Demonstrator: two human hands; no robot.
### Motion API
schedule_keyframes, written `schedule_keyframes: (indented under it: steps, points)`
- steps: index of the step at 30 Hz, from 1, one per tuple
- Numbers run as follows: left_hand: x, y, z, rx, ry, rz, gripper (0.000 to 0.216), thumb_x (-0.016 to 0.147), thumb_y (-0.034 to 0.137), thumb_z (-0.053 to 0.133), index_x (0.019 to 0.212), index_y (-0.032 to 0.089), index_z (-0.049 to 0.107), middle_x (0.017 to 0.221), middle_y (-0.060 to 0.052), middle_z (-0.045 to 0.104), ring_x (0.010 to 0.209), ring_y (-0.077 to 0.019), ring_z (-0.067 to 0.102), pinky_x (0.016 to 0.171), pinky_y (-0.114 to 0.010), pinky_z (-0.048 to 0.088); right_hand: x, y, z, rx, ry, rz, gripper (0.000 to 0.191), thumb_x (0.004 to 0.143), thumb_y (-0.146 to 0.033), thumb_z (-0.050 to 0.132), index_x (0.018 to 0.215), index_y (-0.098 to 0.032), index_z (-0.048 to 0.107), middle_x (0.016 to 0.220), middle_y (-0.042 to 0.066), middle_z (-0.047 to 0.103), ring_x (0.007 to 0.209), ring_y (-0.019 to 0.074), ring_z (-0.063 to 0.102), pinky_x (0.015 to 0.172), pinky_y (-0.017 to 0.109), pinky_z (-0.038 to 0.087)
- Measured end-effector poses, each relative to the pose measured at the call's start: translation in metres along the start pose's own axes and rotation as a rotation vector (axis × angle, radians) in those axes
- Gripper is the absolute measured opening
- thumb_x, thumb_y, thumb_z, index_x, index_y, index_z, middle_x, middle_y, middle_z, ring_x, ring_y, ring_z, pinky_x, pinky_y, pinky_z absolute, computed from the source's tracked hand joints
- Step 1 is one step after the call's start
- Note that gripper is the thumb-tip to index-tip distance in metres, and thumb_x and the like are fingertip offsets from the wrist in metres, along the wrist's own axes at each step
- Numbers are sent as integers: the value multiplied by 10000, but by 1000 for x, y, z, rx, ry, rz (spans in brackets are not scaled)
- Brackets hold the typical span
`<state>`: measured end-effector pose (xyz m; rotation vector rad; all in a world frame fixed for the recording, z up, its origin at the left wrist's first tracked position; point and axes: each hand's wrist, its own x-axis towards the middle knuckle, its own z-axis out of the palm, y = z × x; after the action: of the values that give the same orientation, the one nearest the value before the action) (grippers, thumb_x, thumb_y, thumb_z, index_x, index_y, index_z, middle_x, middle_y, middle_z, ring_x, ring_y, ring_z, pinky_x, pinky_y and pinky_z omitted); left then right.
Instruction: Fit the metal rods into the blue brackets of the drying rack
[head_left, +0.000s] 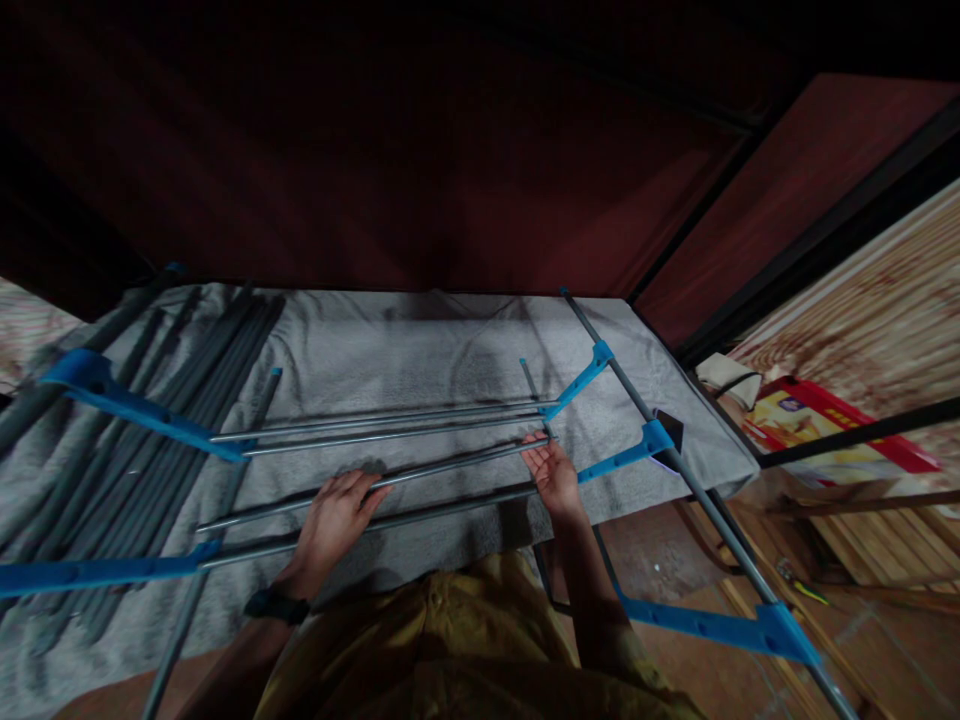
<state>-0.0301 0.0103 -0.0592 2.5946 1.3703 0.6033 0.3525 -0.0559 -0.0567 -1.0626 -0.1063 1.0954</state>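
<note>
A thin grey metal tube (450, 463) runs across in front of me, its left end lying free of the blue bracket (97, 574) at the lower left. My left hand (334, 515) is wrapped over its left half from above. With the palm turned up, my right hand (553, 478) closes its fingers on the tube's right end, beside the blue bracket (622, 455) on the right. Just below, a second crossbar (450, 507) spans the frame. Farther back, two more crossbars (405, 422) link the upper left bracket (150, 412) and the upper right bracket (579, 383).
Several loose grey tubes (187, 400) lie bundled on the left of the grey cloth (375, 350). The right upright (697, 495) slants past the cloth's edge to another blue bracket (712, 625). A red and yellow box (817, 425) and a wooden stool (885, 548) are at the right.
</note>
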Motion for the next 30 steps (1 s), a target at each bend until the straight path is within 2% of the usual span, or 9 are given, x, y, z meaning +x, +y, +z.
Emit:
schedule_keyframes:
  steps: [6, 15, 21, 30]
  points:
    - [-2, -2, 3, -15, 19, 12, 438, 1043, 539, 438, 1010, 229, 746, 979, -108, 789, 915, -296, 735, 866, -438, 553, -2, -1, 1, 19, 7, 7, 107, 942, -352, 651, 931, -260, 704, 946, 37, 804, 918, 167, 773, 895, 331, 637]
    - [-1, 1, 0, -27, 27, -12, 432, 1033, 544, 447, 993, 240, 751, 959, -96, 789, 902, -284, 735, 855, -423, 562, -7, -2, 4, 5, -4, -26, 163, 922, -409, 728, 904, -253, 683, 964, 49, 797, 927, 186, 769, 907, 352, 637]
    - [-1, 2, 0, -26, 19, -5, 460, 1046, 551, 423, 1001, 230, 750, 974, -103, 790, 927, -304, 737, 864, -446, 558, -6, 0, 4, 26, 2, -68, 112, 916, -366, 742, 916, -272, 680, 1022, 30, 799, 964, 167, 762, 898, 318, 634]
    - [-2, 1, 0, -11, 31, -24, 447, 1045, 549, 438, 1015, 226, 745, 973, -108, 782, 911, -303, 733, 858, -437, 550, -3, 2, 2, 2, 11, -64, 125, 929, -381, 732, 917, -266, 684, 973, 31, 802, 932, 150, 753, 890, 291, 622]
